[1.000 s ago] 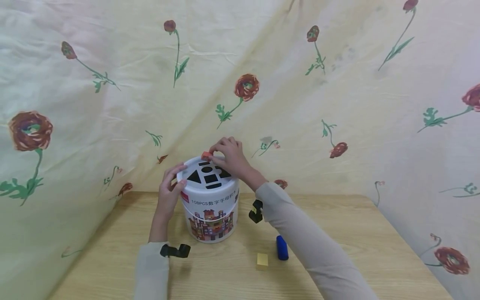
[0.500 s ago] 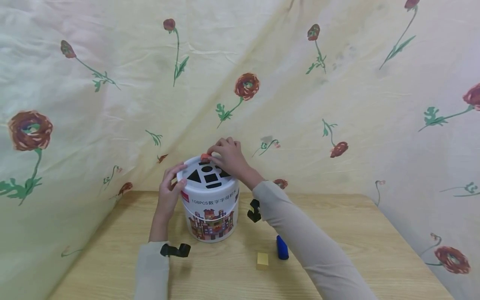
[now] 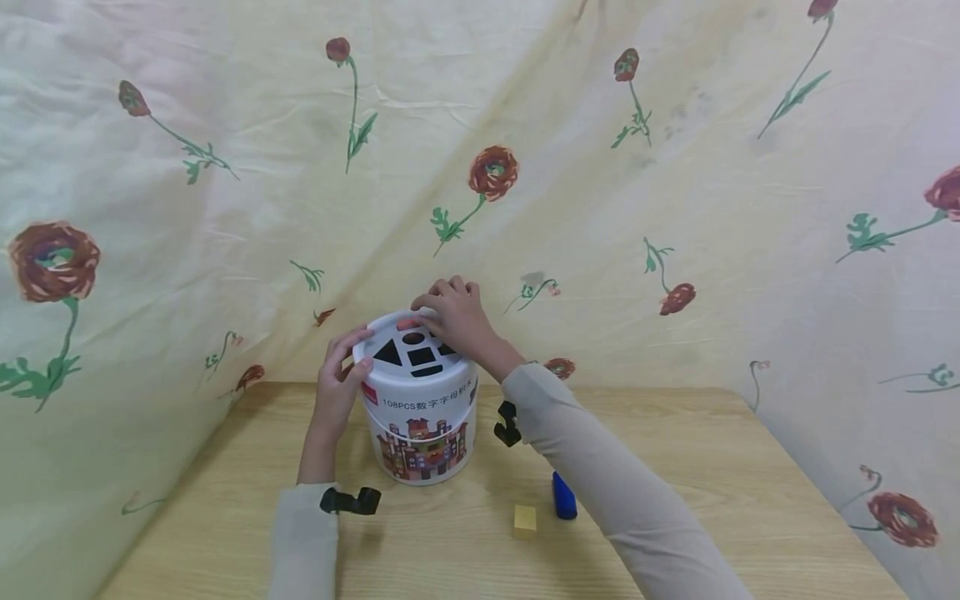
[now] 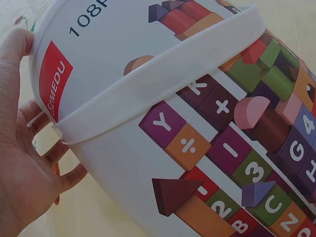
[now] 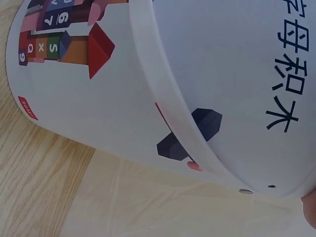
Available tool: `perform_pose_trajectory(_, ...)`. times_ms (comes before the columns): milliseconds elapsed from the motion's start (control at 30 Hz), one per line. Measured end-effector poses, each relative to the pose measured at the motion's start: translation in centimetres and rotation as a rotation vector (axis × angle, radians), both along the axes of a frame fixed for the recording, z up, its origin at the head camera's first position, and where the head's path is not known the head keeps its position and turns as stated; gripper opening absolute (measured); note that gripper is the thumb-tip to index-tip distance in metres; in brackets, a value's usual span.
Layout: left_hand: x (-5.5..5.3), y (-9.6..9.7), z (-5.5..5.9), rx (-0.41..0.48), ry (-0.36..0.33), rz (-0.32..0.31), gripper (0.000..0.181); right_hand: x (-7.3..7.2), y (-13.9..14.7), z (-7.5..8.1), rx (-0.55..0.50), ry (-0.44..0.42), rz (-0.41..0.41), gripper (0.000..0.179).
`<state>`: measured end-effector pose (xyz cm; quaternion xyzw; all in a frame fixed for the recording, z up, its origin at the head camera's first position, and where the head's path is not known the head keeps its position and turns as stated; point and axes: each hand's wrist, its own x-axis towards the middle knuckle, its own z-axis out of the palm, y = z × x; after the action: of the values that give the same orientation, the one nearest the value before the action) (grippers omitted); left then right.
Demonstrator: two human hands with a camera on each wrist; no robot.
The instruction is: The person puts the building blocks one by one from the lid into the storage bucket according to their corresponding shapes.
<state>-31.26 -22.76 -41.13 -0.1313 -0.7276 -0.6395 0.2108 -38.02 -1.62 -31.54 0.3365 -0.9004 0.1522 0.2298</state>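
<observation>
A white lidded bucket (image 3: pixel 382 437) printed with toy blocks stands on the table, its lid (image 3: pixel 363 346) cut with shaped holes. My left hand (image 3: pixel 339 379) grips the lid's left rim, thumb in front and fingers farther back. In the left wrist view, that hand (image 4: pixel 29 158) lies along the bucket's side (image 4: pixel 108 163). A red block (image 3: pixel 406 324) sits low in the far slot, only its top showing. My right hand (image 3: pixel 461 317) is bent over the lid, thumb and fingertips at the block's right end. The right wrist view has just a fingertip (image 5: pixel 310 210) at its edge.
A yellow block (image 3: pixel 525 517) and a blue cylinder (image 3: pixel 564 496) lie on the wooden table (image 3: pixel 675 467), in front and to the right of the bucket. The right forearm passes over the table beside the cylinder. A flowered cloth (image 3: pixel 585 233) hangs behind the table.
The red block has moved from above the lid's far edge down into the slot, until only its top shows. My right hand has shifted slightly left; the left hand stays put.
</observation>
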Motion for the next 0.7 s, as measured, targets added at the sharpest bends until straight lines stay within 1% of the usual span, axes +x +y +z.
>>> perform_pose_trajectory(200,0.25,0.01,0.08,0.001,-0.001,-0.005,0.045,-0.06,0.15,-0.19,-0.037,-0.012,0.010,0.029)
perform_pose_trajectory(333,0.23,0.08,0.09,-0.002,-0.008,-0.002,0.047,-0.13,0.30,-0.38,-0.068,-0.017,0.014,0.034)
perform_pose_trajectory(500,0.26,0.05,0.04,-0.005,-0.003,0.000,0.045,-0.08,0.43,-0.56,-0.060,-0.019,0.000,0.040)
perform_pose_trajectory(600,0.18,-0.02,-0.04,-0.010,-0.001,0.004,0.045,0.02,0.51,-0.60,-0.055,-0.011,-0.002,0.040)
perform_pose_trajectory(700,0.11,-0.02,-0.07,-0.013,-0.002,0.006,0.044,0.15,0.65,-0.65,-0.091,0.014,0.003,0.036)
